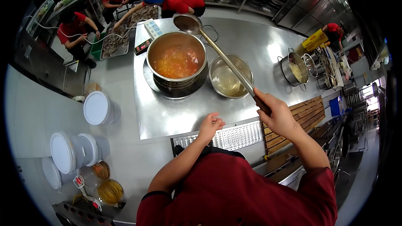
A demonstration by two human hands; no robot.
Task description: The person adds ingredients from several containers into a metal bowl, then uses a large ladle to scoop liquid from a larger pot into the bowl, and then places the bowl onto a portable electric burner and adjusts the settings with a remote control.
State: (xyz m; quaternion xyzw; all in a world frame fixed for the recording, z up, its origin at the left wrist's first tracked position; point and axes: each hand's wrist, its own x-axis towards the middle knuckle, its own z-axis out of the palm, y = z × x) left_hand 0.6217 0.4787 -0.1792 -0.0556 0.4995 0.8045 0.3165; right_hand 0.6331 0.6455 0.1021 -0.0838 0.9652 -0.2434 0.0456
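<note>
My right hand (276,115) is closed round the dark grip of a long-handled ladle (229,62). The ladle's bowl is raised over the far right rim of a deep steel pot (202,65). Inside the pot is an orange-red soup (176,61) with yellow bits; the pot stands on a round dark burner (173,91). Right beside it, under the ladle's handle, a steel bowl (249,84) holds some pale, clear liquid. My left hand (211,126) hangs near the table's front edge, holding nothing, its fingers loosely bent and apart.
The steel table (268,42) also carries a two-handled pot of pale food (295,69). A white power strip (153,28) and a small dark device (143,47) lie behind the soup pot. Lidded white buckets (98,108) stand at left. Co-workers in red (182,2) bend over trays.
</note>
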